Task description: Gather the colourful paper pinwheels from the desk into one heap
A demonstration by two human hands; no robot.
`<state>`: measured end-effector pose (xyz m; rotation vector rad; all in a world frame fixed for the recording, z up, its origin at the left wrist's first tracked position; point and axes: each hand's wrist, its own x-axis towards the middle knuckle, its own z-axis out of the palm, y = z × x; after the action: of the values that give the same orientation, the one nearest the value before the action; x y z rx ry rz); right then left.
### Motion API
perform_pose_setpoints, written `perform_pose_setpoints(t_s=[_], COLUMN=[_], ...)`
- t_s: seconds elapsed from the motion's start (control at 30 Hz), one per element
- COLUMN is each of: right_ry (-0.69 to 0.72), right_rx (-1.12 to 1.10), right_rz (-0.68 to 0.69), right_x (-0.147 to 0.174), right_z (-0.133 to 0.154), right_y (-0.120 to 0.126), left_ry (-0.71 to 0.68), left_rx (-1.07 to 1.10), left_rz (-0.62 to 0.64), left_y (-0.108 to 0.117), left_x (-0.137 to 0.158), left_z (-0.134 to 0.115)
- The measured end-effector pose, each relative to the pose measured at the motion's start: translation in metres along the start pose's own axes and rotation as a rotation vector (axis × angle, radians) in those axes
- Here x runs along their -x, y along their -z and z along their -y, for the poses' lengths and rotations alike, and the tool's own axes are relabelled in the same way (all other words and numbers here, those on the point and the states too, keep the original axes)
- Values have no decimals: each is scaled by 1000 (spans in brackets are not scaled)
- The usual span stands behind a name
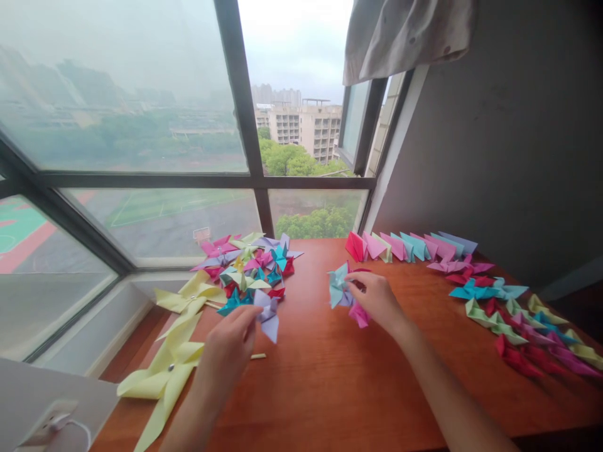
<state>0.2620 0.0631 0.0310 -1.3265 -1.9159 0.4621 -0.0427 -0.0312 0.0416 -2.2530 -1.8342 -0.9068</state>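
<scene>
My left hand (232, 336) pinches a lavender folded-paper piece (267, 315) at the front of a colourful pile of origami (245, 279). My right hand (375, 298) is closed at a small cluster in the middle of the table, its fingertips on a light blue folded-paper piece (337, 287). Below that piece, bits of lavender paper and a magenta folded piece (359, 315) show. Dark red paper is partly hidden behind my right fingers. Beside my left hand lie pale yellow paper pinwheels (170, 368), one partly covered by my forearm.
A row of folded papers (398, 247) stands along the table's back edge. Rows of origami pieces (527, 336) in several colours cover the right side. The wooden table (301, 389) meets a window (311, 182), with a wall on the right. A socket with a plug (54, 424) is at lower left.
</scene>
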Motion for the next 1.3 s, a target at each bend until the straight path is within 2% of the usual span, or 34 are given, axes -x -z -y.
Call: perform_pose_setpoints(t_s=[0.1, 0.2, 0.3, 0.37, 0.47, 0.6, 0.73, 0.83, 1.0, 1.13, 1.3], right_ry=[32, 52, 99, 107, 45, -87, -176, -196, -191, -178, -126], right_rx=[-155, -292, -414, -438, -392, -268, -91, 74, 257, 248, 190], right_rz=[30, 69, 111, 104, 47, -82, -238, -270, -192, -153, -113], right_x=[-4, -8, -11, -13, -13, -6, 5, 7, -1, -7, -11], right_z=[51, 97, 123, 124, 102, 42, -17, -44, -62, -62, -49], right_y=[-36, -72, -94, -96, -83, -50, -20, -10, -17, -26, -37], left_ry=[33, 72, 72, 61, 28, -17, -100, -149, -224, -268, -287], left_rx=[-179, -270, -274, -237, -136, -12, 21, 13, -26, -42, -38], left_rz=[-77, -110, -140, -156, -162, -112, -33, 26, 93, 112, 59], left_y=[24, 36, 37, 32, 20, -3, -21, -31, -35, -28, -23], left_x=[17, 27, 29, 30, 31, 35, 34, 31, 29, 33, 38], left_z=[34, 51, 48, 37, 15, -12, -31, -38, -38, -31, -24])
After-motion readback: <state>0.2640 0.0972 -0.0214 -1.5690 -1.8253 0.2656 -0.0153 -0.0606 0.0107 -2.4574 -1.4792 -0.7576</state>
